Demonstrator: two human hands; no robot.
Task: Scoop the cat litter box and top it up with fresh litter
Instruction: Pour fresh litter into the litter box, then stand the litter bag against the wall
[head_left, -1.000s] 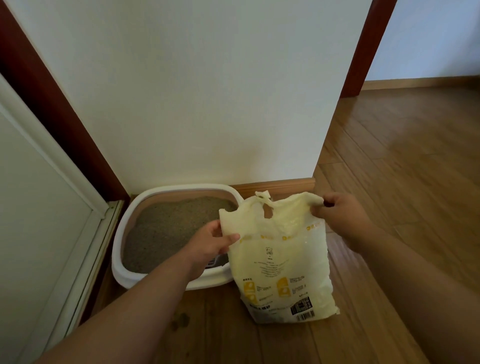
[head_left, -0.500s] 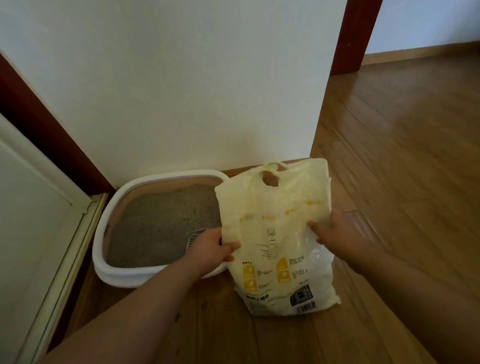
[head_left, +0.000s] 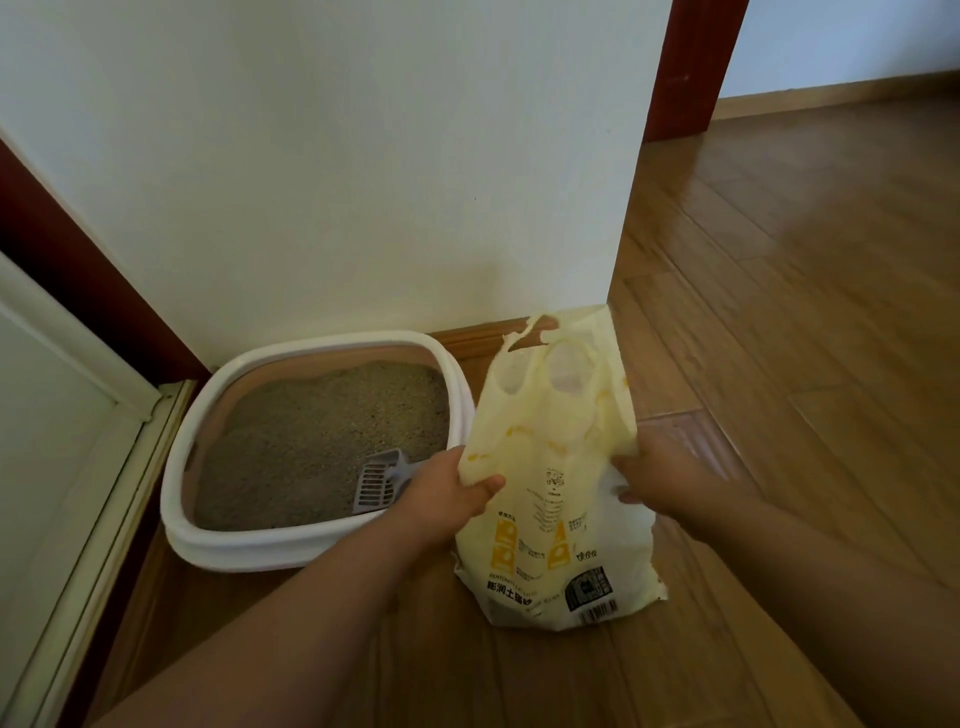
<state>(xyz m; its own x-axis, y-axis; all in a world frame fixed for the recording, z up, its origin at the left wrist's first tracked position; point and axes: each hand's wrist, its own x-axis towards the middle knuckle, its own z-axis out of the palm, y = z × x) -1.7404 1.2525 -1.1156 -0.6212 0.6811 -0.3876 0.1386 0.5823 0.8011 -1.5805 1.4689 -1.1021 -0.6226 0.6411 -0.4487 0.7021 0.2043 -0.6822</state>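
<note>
A pale yellow litter bag (head_left: 558, 519) stands upright on the wooden floor, its torn top open. My left hand (head_left: 449, 493) grips the bag's left edge, thumb over the front. My right hand (head_left: 657, 475) grips its right edge at about the same height. Left of the bag sits a white litter box (head_left: 311, 545) filled with grey litter. A grey slotted scoop (head_left: 379, 480) lies in the litter at the box's near right corner, its handle hidden behind my left hand.
A white wall (head_left: 363, 182) rises just behind the box and bag, ending in a corner above the bag. A white door frame (head_left: 78, 467) borders the box on the left. Wooden floor (head_left: 805, 338) stretches to the right.
My right hand slid from the bag's top corner down to its right side. The bag's top has slumped and twisted. The view has shifted, and the scoop now shows in the box.
</note>
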